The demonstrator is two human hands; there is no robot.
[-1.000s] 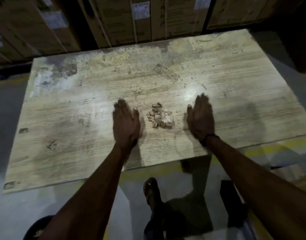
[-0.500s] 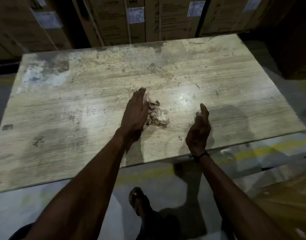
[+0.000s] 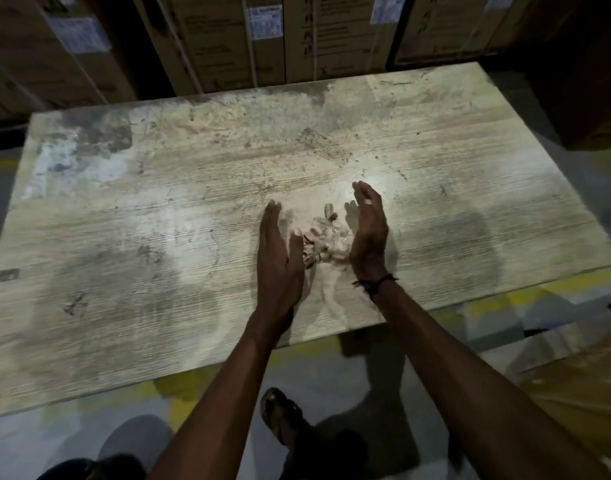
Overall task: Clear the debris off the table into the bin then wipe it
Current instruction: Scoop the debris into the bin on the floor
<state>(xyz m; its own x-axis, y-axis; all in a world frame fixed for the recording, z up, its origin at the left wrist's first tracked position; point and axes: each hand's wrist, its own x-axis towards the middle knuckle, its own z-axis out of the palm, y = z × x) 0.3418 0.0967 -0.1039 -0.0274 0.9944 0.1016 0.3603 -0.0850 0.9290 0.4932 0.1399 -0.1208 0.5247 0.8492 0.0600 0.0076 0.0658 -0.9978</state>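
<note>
Nearest the person, a sandalled foot (image 3: 279,420) stands on the floor below the table's near edge (image 3: 227,358). No bin is in view.

On the table (image 3: 124,237), inboard of the near edge and right of centre, the left hand (image 3: 279,261) stands on its outer edge with fingers straight and pressed together, palm facing right. The right hand (image 3: 368,233) stands opposite, palm facing left, fingers together and slightly cupped. Neither hand grips anything.

The debris (image 3: 324,237), a small heap of pale scraps and darker chips, lies between the two palms. It touches or nearly touches both; motion blur prevents a firmer reading. The heap's long axis runs roughly from the near edge toward the far edge, parallel to both palms. Both hands are about equally near.

Judgement: the coming move is to close the palms on the heap and lift it. Nothing stands between hands and heap.

Beyond the hands, the table surface carries stains and fine specks toward the far edge. Behind the far edge stand cardboard boxes (image 3: 227,39).
</note>
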